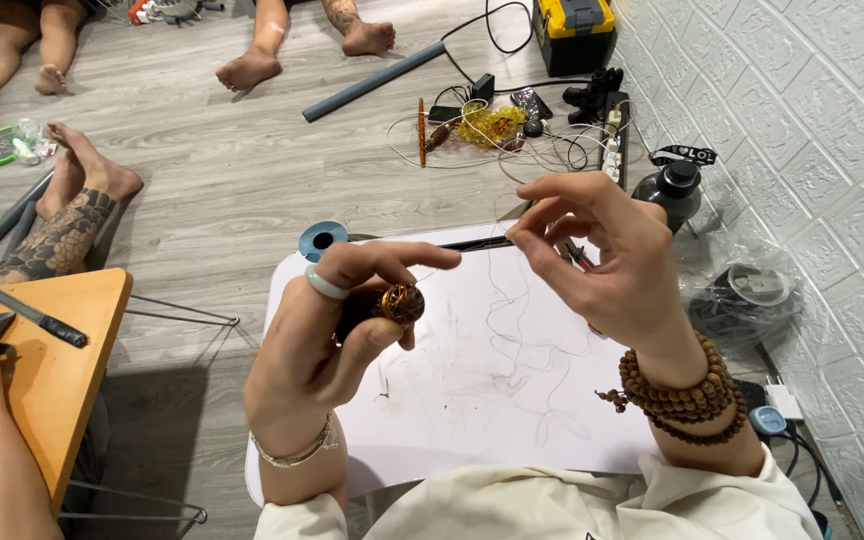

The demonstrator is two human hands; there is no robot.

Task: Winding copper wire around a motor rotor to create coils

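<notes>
My left hand (337, 330) grips a small round motor part with copper windings (400, 302) over a white lap table (472, 400). A pale ring sits on that hand's thumb. My right hand (597, 260) is raised to the right of it, fingers pinched on a thin wire (497, 300). The wire runs between the two hands and trails in loops over the white surface. A wooden bead bracelet (682, 395) wraps my right wrist.
A blue spool (323, 240) lies at the table's far edge. Beyond are tangled wires (492, 130), a grey pipe (372, 83), a yellow-black toolbox (574, 33) and a dark bottle (674, 190) by the white wall. An orange table (52, 370) with another person's hand stands left; bare legs rest on the floor.
</notes>
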